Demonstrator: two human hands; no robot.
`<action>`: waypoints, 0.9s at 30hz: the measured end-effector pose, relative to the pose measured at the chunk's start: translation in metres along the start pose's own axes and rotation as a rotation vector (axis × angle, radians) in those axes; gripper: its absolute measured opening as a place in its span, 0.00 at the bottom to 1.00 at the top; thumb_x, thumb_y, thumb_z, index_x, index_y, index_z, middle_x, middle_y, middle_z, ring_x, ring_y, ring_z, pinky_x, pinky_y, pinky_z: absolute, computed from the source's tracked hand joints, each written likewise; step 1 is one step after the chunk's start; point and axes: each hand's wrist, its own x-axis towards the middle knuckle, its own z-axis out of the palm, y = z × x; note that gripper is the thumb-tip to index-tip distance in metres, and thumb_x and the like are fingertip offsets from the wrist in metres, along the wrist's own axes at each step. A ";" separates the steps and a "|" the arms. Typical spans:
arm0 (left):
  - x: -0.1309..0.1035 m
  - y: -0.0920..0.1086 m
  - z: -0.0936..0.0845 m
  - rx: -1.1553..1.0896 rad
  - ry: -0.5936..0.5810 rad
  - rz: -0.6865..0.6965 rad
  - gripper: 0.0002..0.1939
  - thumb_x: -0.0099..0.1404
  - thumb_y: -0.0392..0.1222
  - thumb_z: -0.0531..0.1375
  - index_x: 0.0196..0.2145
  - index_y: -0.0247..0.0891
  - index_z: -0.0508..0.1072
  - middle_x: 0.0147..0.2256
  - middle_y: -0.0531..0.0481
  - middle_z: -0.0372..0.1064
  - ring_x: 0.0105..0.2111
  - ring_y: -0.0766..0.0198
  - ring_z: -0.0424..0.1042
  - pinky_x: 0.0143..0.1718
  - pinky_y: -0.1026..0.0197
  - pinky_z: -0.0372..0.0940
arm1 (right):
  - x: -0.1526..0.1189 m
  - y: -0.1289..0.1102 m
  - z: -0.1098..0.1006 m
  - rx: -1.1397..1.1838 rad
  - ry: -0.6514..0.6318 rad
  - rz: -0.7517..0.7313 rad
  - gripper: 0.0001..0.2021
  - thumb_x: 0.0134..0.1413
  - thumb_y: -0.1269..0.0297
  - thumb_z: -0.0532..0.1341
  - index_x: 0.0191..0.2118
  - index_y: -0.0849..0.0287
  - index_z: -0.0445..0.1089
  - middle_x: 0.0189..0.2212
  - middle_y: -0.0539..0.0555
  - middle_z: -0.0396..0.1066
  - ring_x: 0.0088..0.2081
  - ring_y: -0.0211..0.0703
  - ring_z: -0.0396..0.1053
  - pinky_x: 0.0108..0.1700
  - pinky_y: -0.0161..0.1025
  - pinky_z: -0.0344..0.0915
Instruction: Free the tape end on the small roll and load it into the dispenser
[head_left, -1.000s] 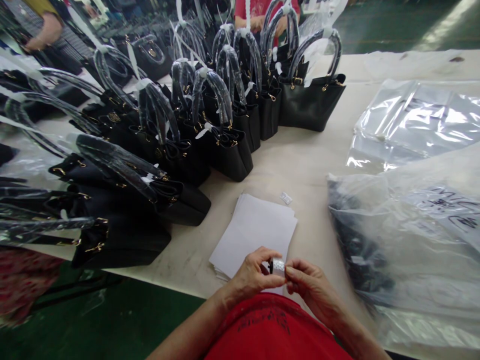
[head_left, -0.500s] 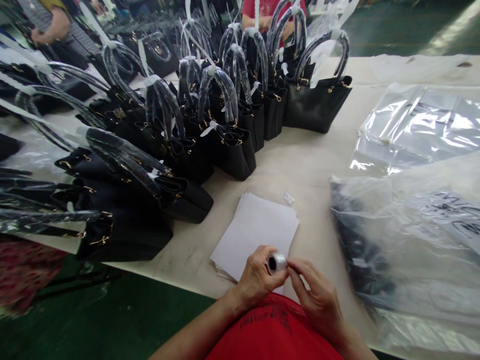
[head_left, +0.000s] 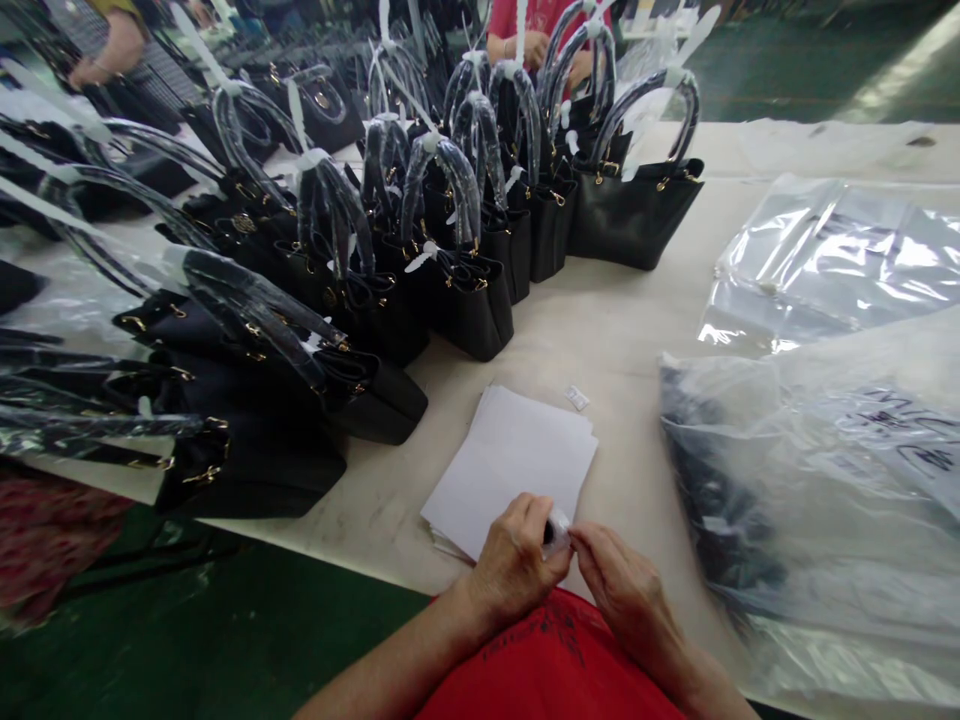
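Low in the head view, my left hand [head_left: 517, 548] is closed around a small whitish roll [head_left: 559, 530] with a dark hollow end; its exact kind does not show. The thumb and fingertips of my right hand [head_left: 626, 580] pinch together at the roll's right edge. Beneath and beyond my hands lies a stack of white paper sheets [head_left: 517, 455] on the pale table [head_left: 600, 330]. Just past the stack's far corner rests a small white printed label [head_left: 577, 397].
Several black handbags [head_left: 469, 305] with plastic-wrapped handles crowd the left and back. On the right lie clear plastic bags [head_left: 840, 255] and a large plastic bag [head_left: 825, 470] with dark contents. Across the table stands a person in red [head_left: 502, 20]. Green floor [head_left: 247, 620] shows lower left.
The roll has turned in my left hand, so its dark end shows less. My left fingers cover more of it, and my right fingertips have shifted slightly left.
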 end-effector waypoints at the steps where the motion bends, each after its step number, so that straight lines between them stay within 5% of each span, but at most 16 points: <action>1: 0.000 0.000 0.000 0.011 -0.008 0.001 0.07 0.55 0.35 0.59 0.33 0.34 0.66 0.33 0.45 0.68 0.33 0.58 0.68 0.34 0.59 0.67 | 0.000 0.000 0.001 -0.008 -0.003 -0.003 0.08 0.62 0.72 0.49 0.39 0.58 0.64 0.28 0.52 0.71 0.28 0.37 0.71 0.30 0.30 0.67; 9: 0.000 0.002 -0.002 0.015 -0.033 -0.011 0.08 0.53 0.34 0.60 0.33 0.34 0.66 0.32 0.46 0.67 0.33 0.58 0.68 0.34 0.59 0.67 | -0.002 -0.001 0.007 -0.016 0.033 0.082 0.09 0.63 0.69 0.48 0.34 0.59 0.63 0.23 0.49 0.66 0.23 0.34 0.67 0.26 0.29 0.64; 13: 0.000 0.002 0.000 -0.032 -0.034 -0.017 0.09 0.54 0.36 0.60 0.35 0.34 0.66 0.33 0.45 0.68 0.33 0.58 0.68 0.35 0.58 0.66 | -0.005 0.002 0.006 0.063 0.031 0.250 0.09 0.61 0.64 0.51 0.32 0.59 0.65 0.23 0.50 0.68 0.23 0.35 0.67 0.26 0.31 0.64; 16: -0.001 0.001 0.001 -0.086 -0.037 -0.046 0.12 0.54 0.37 0.61 0.37 0.32 0.67 0.34 0.44 0.68 0.34 0.58 0.68 0.36 0.58 0.66 | -0.005 0.003 0.002 0.280 -0.015 0.511 0.11 0.59 0.59 0.53 0.34 0.59 0.68 0.25 0.52 0.70 0.25 0.37 0.69 0.28 0.32 0.66; 19: 0.000 0.002 0.000 -0.192 -0.046 -0.103 0.15 0.52 0.36 0.61 0.39 0.32 0.68 0.35 0.45 0.69 0.34 0.61 0.68 0.37 0.60 0.66 | -0.002 0.002 -0.004 0.625 -0.083 0.715 0.17 0.55 0.55 0.56 0.47 0.59 0.66 0.30 0.53 0.71 0.30 0.39 0.70 0.33 0.35 0.69; 24: 0.003 0.003 -0.005 -0.420 -0.085 -0.220 0.23 0.49 0.35 0.63 0.45 0.35 0.69 0.33 0.50 0.70 0.30 0.66 0.68 0.35 0.64 0.65 | 0.003 -0.002 -0.009 1.040 -0.112 0.906 0.19 0.47 0.56 0.63 0.46 0.57 0.69 0.35 0.54 0.71 0.33 0.40 0.68 0.33 0.35 0.66; 27: 0.003 0.005 -0.009 -0.457 -0.093 -0.204 0.19 0.50 0.35 0.63 0.42 0.36 0.72 0.35 0.50 0.71 0.32 0.65 0.69 0.36 0.64 0.65 | 0.003 -0.003 -0.006 1.120 -0.120 0.939 0.17 0.47 0.57 0.63 0.44 0.56 0.71 0.33 0.53 0.71 0.31 0.39 0.66 0.31 0.35 0.64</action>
